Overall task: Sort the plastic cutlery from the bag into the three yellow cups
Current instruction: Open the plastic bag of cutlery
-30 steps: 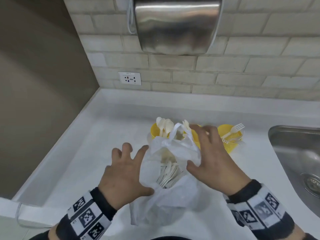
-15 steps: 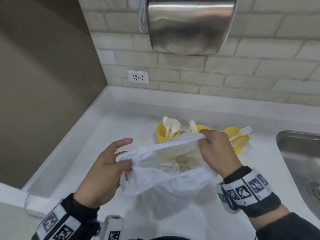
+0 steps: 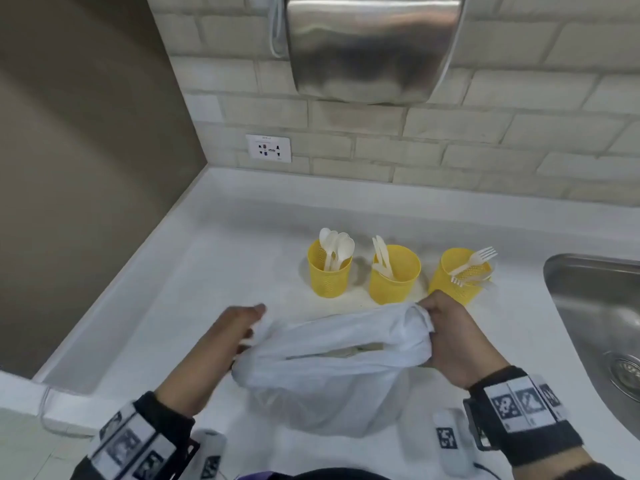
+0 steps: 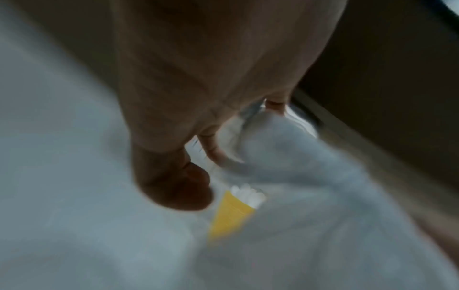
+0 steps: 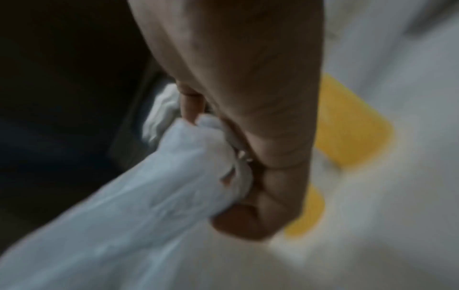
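Observation:
A white plastic bag (image 3: pixel 332 368) lies on the counter in front of me, its mouth stretched wide between both hands. My left hand (image 3: pixel 239 336) grips the bag's left edge (image 4: pixel 270 149); my right hand (image 3: pixel 440 327) clutches the bunched right edge (image 5: pixel 198 160). Pale cutlery shows faintly inside the slit opening. Behind the bag stand three yellow cups: the left cup (image 3: pixel 329 275) holds several spoons (image 3: pixel 336 245), the middle cup (image 3: pixel 394 275) holds knives, the right cup (image 3: pixel 457 275) holds forks (image 3: pixel 476 261).
A steel sink (image 3: pixel 599 313) is set into the white counter (image 3: pixel 207 278) at the right. A brown wall closes the left side, a tiled wall with a socket (image 3: pixel 268 148) and a steel dispenser (image 3: pixel 370 46) stands behind.
Both hands took hold of the bag's rim and pulled it apart sideways and toward me. The bag now sits lower, so all three cups show.

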A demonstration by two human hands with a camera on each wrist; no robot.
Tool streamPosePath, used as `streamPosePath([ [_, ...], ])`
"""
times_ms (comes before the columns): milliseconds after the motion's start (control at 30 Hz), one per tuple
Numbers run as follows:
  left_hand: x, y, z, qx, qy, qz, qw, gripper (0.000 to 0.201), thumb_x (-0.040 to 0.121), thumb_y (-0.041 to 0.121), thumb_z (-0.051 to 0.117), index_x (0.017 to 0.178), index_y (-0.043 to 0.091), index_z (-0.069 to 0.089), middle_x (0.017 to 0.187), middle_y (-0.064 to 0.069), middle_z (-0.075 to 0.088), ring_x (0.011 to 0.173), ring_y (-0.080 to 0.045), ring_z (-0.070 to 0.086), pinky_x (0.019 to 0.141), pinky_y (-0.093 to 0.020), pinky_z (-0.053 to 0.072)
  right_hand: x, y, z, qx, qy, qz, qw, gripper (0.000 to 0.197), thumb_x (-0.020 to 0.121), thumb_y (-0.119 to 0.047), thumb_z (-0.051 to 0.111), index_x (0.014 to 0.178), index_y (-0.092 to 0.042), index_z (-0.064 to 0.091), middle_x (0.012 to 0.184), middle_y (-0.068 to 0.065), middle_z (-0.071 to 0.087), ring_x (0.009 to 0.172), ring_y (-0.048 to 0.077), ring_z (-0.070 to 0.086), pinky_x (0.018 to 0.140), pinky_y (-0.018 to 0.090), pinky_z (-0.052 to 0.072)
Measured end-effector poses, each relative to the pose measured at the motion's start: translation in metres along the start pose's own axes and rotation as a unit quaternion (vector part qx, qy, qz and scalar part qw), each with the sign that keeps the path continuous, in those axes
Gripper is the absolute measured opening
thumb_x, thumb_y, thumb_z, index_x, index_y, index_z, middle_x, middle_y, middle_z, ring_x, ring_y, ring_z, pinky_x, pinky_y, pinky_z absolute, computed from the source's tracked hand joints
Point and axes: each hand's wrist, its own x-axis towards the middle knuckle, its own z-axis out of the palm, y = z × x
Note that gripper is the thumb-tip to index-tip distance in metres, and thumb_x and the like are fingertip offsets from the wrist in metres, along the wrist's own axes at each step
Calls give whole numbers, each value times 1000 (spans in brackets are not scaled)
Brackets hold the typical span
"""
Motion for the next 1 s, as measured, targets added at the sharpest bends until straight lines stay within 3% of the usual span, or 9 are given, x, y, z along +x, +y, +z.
streamPosePath([
  [67, -9, 0, -3, 290, 77, 138, 944, 68, 64, 87, 63, 117, 46, 53, 119, 10, 45, 112, -14, 48, 87, -30, 43, -14, -3, 8, -266, 94, -110, 953, 54, 72, -60, 61, 110, -21, 60, 121, 4, 52, 106, 22, 58, 92, 44, 52],
  [167, -22, 11, 6, 480, 77, 182, 855, 66, 66, 93, 52, 115, 50, 44, 109, 20, 44, 106, -8, 48, 86, -31, 47, -38, -2, 27, -579, 188, -224, 761, 74, 79, -69, 62, 139, -33, 41, 123, 0, 35, 119, 29, 43, 99, 45, 45],
  [267, -19, 9, 19, 591, 49, 169, 787, 54, 74, 88, 47, 97, 39, 53, 96, 15, 59, 95, -11, 61, 73, -30, 46, -34, 6, 31, -693, 156, -160, 685, 72, 81, -73, 59, 131, -24, 39, 116, 4, 40, 112, 34, 51, 83, 42, 48],
  [333, -12, 5, 24, 608, 19, 166, 776, 44, 81, 74, 54, 74, 31, 51, 80, 9, 59, 81, -13, 61, 64, -29, 41, -26, 10, 28, -702, 99, -126, 694, 61, 84, -62, 66, 118, -17, 44, 108, 3, 49, 104, 30, 59, 76, 35, 45],
  [433, -1, -5, 21, 436, -39, 213, 873, 49, 91, 41, 65, 56, 19, 40, 55, 5, 40, 53, -11, 37, 53, -26, 29, -24, 11, 20, -644, 58, -194, 738, 29, 87, -35, 72, 101, -13, 59, 96, 2, 63, 90, 21, 62, 70, 28, 44],
  [600, -7, -4, 8, -54, -39, 152, 986, 29, 100, 24, 63, 82, 6, 77, 81, -9, 74, 69, -20, 66, 63, -31, 54, -32, 10, 6, -328, 35, -280, 902, 6, 89, -10, 75, 89, -16, 76, 84, 5, 77, 81, 28, 71, 72, 40, 54],
  [733, -5, -5, 2, -331, -110, 30, 937, 28, 92, 16, 60, 111, 2, 76, 96, -12, 76, 74, -18, 73, 64, -25, 62, -37, 12, -1, -1, 5, -172, 985, 21, 92, 5, 59, 109, 3, 72, 98, 21, 76, 86, 32, 69, 66, 34, 60],
  [900, 3, -25, 3, -542, -154, -16, 826, 72, 41, 4, 104, 108, 0, 79, 115, -11, 75, 93, -21, 77, 79, -32, 64, -33, 25, -1, 254, -64, -62, 963, 65, 58, 0, 86, 120, 5, 66, 118, 23, 73, 99, 32, 76, 78, 47, 64],
  [1000, 10, -34, -3, -561, -221, -60, 795, 71, 73, 4, 87, 138, -6, 59, 141, -21, 61, 126, -33, 64, 100, -42, 57, -30, 33, -2, 319, -128, -40, 938, 89, 26, 2, 104, 109, 8, 73, 110, 24, 74, 97, 33, 76, 73, 47, 64],
])
